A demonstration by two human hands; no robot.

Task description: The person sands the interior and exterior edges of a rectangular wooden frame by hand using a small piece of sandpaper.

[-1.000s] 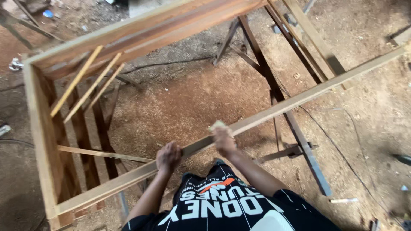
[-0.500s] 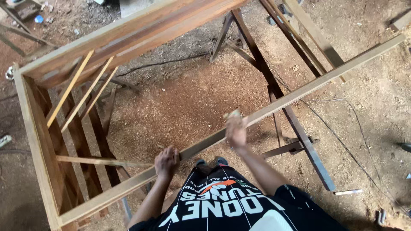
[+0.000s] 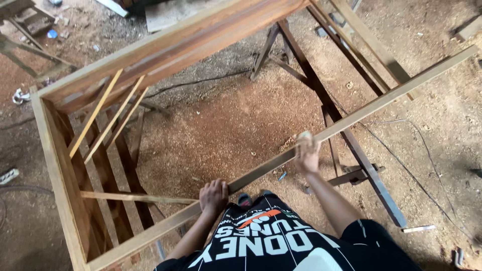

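A large rectangular wooden frame lies across trestles below me. Its near rail (image 3: 381,103) runs from lower left up to the right. My left hand (image 3: 214,196) grips this rail close to my body. My right hand (image 3: 307,153) presses a small pale piece, seemingly sandpaper or a block (image 3: 303,135), flat on the rail's top face further right. The far rail (image 3: 165,45) runs along the top of the view, and the left end board (image 3: 54,165) joins the two.
Thin wooden slats (image 3: 108,118) lie loose across the frame's left part. Dark trestle legs (image 3: 321,95) stand under the frame. The floor is covered in reddish sawdust (image 3: 216,130), with a dark cable (image 3: 422,165) trailing at right and scraps at left.
My right hand has slid to the right along the near rail with the pale piece under it. My left hand has kept its grip in about the same spot.
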